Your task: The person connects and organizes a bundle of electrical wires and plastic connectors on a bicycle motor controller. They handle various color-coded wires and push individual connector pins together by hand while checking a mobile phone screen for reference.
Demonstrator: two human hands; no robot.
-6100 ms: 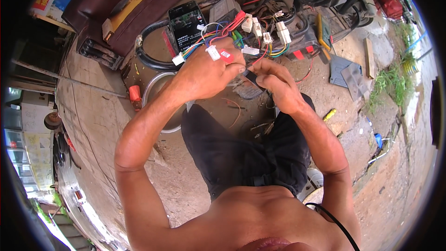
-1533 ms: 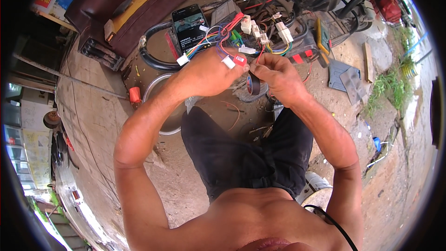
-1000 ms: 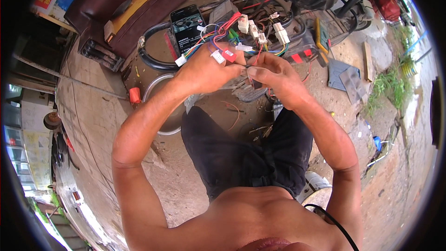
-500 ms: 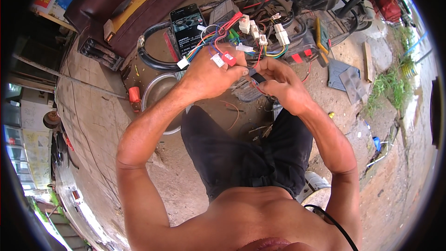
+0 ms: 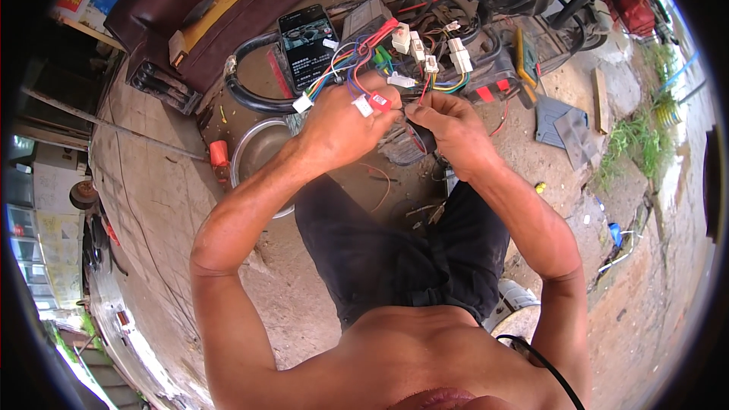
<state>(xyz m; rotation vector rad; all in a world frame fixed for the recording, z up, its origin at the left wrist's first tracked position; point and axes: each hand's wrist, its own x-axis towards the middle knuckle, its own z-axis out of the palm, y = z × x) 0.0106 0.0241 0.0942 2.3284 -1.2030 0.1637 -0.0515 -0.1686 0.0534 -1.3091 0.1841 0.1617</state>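
Observation:
My left hand (image 5: 351,123) is closed on a bundle of coloured wires (image 5: 334,70), with thumb and fingers pinched near its right end. A red plug connector (image 5: 380,102) and a white plug connector (image 5: 363,105) lie over its knuckles. Fingertips nearly meeting it, my right hand (image 5: 462,137) is closed too, pinching thin wire ends. A black strip (image 5: 422,137), apparently tape, hangs under the right fingers; its far part is hidden. Several white connectors (image 5: 459,56) on wires rest just beyond both hands.
A lit phone (image 5: 307,47) leans on the black tubular frame (image 5: 244,99) beyond my left hand. Left of my legs stand a metal basin (image 5: 237,153) and a red can (image 5: 219,155). A yellow multimeter (image 5: 525,58) and grey plates (image 5: 563,127) lie to the right. A maroon sofa (image 5: 140,11) is at far left.
My right hand has turned and its fingers have come in closer to the left fingertips. The black strip now hangs lower beneath it. The left hand has shifted only slightly.

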